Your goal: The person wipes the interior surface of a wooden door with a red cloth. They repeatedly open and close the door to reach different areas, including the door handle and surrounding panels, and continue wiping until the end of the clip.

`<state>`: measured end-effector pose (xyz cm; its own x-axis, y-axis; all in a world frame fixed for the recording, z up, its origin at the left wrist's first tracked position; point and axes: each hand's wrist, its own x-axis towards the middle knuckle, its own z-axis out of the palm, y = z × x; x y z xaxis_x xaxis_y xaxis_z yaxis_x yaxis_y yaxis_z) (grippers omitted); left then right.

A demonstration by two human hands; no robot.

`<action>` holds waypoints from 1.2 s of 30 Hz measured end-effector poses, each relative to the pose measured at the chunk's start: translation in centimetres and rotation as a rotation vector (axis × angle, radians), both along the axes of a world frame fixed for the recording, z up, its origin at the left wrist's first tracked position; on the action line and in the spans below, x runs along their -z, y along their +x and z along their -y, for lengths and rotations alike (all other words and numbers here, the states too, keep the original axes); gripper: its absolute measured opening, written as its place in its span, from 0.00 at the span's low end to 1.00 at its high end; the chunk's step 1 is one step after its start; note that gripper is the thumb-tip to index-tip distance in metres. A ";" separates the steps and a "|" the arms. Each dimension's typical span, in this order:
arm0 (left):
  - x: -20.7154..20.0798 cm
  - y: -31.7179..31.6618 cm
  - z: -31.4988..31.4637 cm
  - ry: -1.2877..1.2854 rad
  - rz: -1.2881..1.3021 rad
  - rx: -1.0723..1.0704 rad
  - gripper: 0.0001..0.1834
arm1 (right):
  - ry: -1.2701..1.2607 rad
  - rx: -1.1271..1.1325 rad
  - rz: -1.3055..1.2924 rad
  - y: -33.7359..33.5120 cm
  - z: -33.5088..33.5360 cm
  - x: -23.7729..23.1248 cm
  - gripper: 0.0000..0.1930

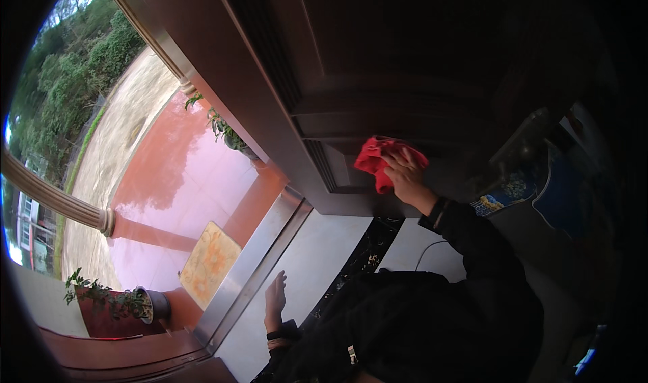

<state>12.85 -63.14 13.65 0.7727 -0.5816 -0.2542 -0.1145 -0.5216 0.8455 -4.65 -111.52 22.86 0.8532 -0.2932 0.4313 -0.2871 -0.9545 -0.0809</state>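
My right hand (406, 179) presses a crumpled red cloth (375, 159) against the lower panel of a dark brown door (364, 106). Its fingers lie spread over the cloth, which bunches out beyond them on the left and above. Lower and to the left, my left hand (275, 298) hangs over the pale floor tiles (324, 238), touching nothing. The fingers of that hand are stretched out, and nothing shows in it.
A metal threshold (253, 261) crosses the doorway at left. Outside lie a tan mat (210, 261) on reddish tiles, a potted plant (152, 305) and a column (74, 204). Blue patterned fabric (557, 194) sits in shadow at right, and a thin cable (425, 249) runs over the floor.
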 end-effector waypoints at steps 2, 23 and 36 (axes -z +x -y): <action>0.0 0.3 1.0 -0.007 -0.005 0.013 0.27 | 0.005 0.098 -0.002 -2.8 0.2 0.2 0.10; -21.3 20.1 27.5 -0.406 1.011 0.224 0.64 | 1.044 0.945 0.574 -15.5 7.8 -2.4 0.29; -22.3 23.0 37.4 -0.571 1.035 -0.155 0.85 | 1.858 0.416 1.132 -13.4 4.6 -9.1 0.21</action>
<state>35.81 -100.50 35.94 0.5302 -0.2901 0.7967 -0.8478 -0.1683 0.5030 -18.03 -116.16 32.00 0.3208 -0.8829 -0.3430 0.4141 0.4564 -0.7875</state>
